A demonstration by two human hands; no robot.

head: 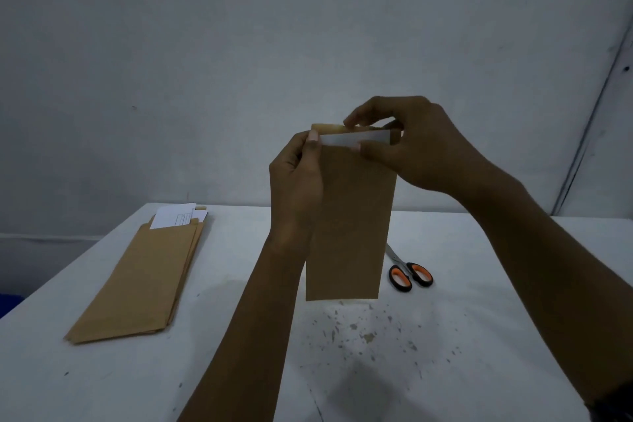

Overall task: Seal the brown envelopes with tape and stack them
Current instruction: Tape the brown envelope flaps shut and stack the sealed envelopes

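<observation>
Left hand [296, 175] raised, thumb pinching the brown envelope [349, 216] at its upper left edge, right hand [407, 144] curled over the top, white tape strip [356, 139] pinched against the flap, envelope held upright above the worktop [479, 336], envelope stack [140, 277] left of the hands, scissors [407, 271] lying below the right hand

Both hands hold a brown envelope [349, 216] upright over the white table [479, 336]. Left hand [296, 181] grips its left edge, right hand [411, 144] pinches the white tape strip [356, 139] across the top. Envelope stack [137, 281] sits left, scissors [407, 272] right.
</observation>
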